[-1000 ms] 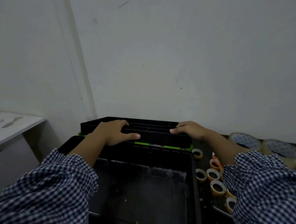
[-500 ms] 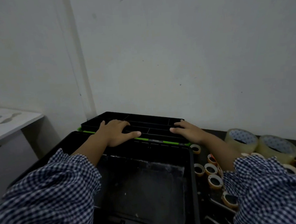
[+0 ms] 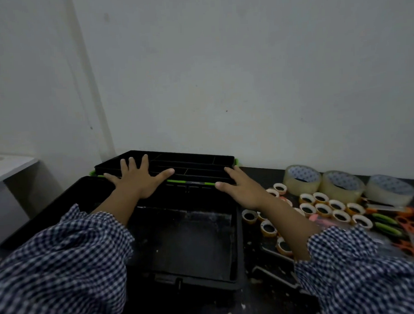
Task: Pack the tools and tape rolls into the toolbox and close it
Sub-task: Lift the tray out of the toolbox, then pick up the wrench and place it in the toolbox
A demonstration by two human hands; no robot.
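Observation:
The black toolbox (image 3: 239,229) stands open in front of me, and its inside holds nothing. Behind it, against the wall, lies the black compartment tray (image 3: 192,161) with green trim. My left hand (image 3: 137,181) hovers flat over the tray's left end, fingers spread. My right hand (image 3: 240,188) is at the tray's near right corner, fingers apart, holding nothing. To the right of the box are three large clear tape rolls (image 3: 341,185) and several small orange-cored tape rolls (image 3: 323,208). Orange-handled scissors (image 3: 408,224) and green-handled tools (image 3: 384,222) lie at the far right.
The dark, dusty worktop (image 3: 262,175) runs up to a plain white wall just behind the tray. A white desk (image 3: 7,165) stands lower at the left. A flat black piece (image 3: 273,261) lies on the worktop to the right of the box.
The tray has gone down from a raised tilt to lie flat behind the box. Both hands have let go of it and spread their fingers. The view has tilted, showing more of the tapes.

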